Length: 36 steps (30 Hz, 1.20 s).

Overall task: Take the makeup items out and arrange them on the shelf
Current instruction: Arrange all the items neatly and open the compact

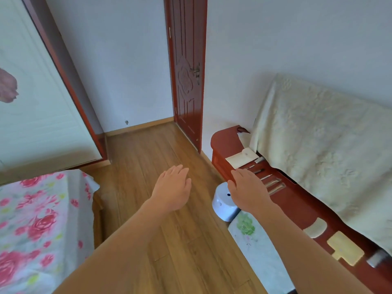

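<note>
A red wooden shelf (297,204) runs along the right wall. Several slim makeup sticks (271,182) lie in a row on it, with a small silver tube (259,159) and a cream pouch (240,159) beyond them. A cream comb-like piece (315,228), a yellow flat case (344,248) and a silver item (378,258) lie nearer me. My right hand (248,189) hovers flat, fingers straight, just left of the sticks, holding nothing. My left hand (172,187) hangs relaxed and empty over the floor.
A cream cloth (318,145) drapes something on the shelf's back. A white round stool (222,203) and a floral cushion (254,247) stand on the floor below the shelf. A bed with rose sheets (31,225) is left; a red door (186,71) is ahead.
</note>
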Tool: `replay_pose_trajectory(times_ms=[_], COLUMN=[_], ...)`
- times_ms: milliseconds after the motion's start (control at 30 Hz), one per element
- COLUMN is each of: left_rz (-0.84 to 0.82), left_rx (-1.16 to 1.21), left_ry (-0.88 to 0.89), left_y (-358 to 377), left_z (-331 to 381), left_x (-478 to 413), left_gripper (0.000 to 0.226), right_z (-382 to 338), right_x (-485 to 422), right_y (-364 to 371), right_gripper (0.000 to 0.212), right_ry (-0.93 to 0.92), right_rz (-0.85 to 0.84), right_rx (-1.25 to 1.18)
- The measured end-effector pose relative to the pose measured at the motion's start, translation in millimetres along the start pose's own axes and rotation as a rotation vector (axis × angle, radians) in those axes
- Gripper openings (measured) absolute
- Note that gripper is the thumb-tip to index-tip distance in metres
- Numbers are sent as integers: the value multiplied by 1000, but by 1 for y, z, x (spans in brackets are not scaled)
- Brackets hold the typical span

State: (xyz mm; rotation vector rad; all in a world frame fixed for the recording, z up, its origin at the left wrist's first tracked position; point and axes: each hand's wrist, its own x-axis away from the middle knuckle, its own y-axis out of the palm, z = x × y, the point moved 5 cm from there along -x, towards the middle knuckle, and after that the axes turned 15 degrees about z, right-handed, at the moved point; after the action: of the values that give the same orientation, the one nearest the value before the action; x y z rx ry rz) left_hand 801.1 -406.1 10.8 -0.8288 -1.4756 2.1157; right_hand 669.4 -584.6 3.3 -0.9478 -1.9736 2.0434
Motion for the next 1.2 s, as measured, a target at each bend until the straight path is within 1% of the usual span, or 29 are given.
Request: replay_pose_trajectory(times_ms=[67, 133, 200, 233, 333, 400, 500, 567, 633, 700, 767, 833, 867, 933, 967, 1067, 1100, 1200], left_rz=[-9, -20, -28, -32, -48, -54, -60, -54, -42, -31, -44, -70, -85, -102, -108, -126, -124, -121], left_rx=[-11, -12, -13, -13, -11, -10, -10, -16, -9, 14, 23, 23, 24, 36, 40, 58, 66, 92], left_ry=[27, 54, 83, 96, 128, 147, 195, 231, 249, 260, 277, 318, 345, 395, 424, 522, 558, 662], left_y=[2, 4, 8, 11, 24, 33, 44, 48, 52, 59, 69, 79, 85, 95, 101, 120, 127, 145], left_z=[-11, -18, -20, -20, -12, -2, 18, 31, 40, 48, 60, 75, 84, 101, 111, 138, 146, 171], left_x=[-17, -34, -51, -60, -89, -108, -136, -153, -174, -196, -215, -230, -236, -247, -254, -273, -280, -301], left_gripper=[52, 52, 52, 52, 53, 53, 52, 52, 51, 50, 52, 53, 53, 52, 52, 49, 47, 46], right_z=[-7, -12, -8, -4, 10, 22, 47, 63, 77, 89, 104, 118, 124, 137, 144, 171, 180, 205], right_x=[-10, -18, -26, -30, -44, -57, -78, -93, -108, -121, -130, -134, -135, -138, -139, -140, -141, -141], right_y=[4, 13, 18, 22, 34, 38, 49, 54, 57, 59, 61, 61, 61, 61, 62, 66, 66, 64], right_gripper=[38, 43, 47, 48, 44, 41, 27, 23, 25, 32, 36, 37, 40, 53, 56, 40, 38, 42], right_ry=[4, -45, -17, 1, 64, 90, 135, 165, 195, 187, 190, 211, 224, 248, 267, 348, 376, 483], right_rz=[73, 100, 152, 153, 109, 111, 112, 123, 109, 95, 90, 84, 76, 63, 60, 37, 33, 38], right_rx=[37, -46, -86, -81, -100, -104, -91, -84, -89, -76, -65, -62, -56, -42, -37, -11, 1, 39])
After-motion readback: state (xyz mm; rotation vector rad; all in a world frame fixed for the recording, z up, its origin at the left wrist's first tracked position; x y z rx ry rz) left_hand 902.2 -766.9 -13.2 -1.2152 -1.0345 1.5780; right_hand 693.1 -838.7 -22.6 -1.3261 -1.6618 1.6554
